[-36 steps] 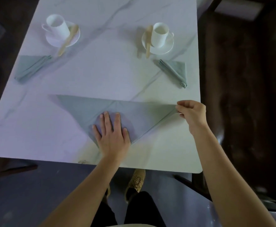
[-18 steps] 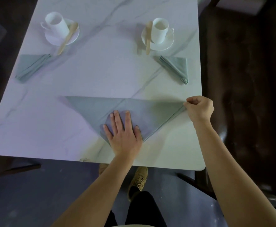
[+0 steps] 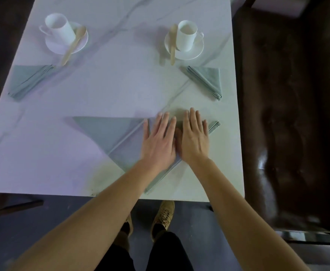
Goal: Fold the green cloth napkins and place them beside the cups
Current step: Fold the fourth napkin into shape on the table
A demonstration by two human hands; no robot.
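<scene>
White marble table (image 3: 111, 90), dark floor (image 3: 23, 231), glossy brown seat (image 3: 287, 114), left hand (image 3: 159, 141) and right hand (image 3: 194, 139) pressing flat on green napkin (image 3: 105, 130)

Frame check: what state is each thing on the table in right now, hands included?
near napkin, folded to a triangle, pressed flat under both hands
left hand, open, flat on near napkin
right hand, open, flat on near napkin
left folded napkin, folded small, lying beside left cup
right folded napkin, folded small, lying beside right cup
left cup, upright on left saucer
right cup, upright on right saucer
</scene>
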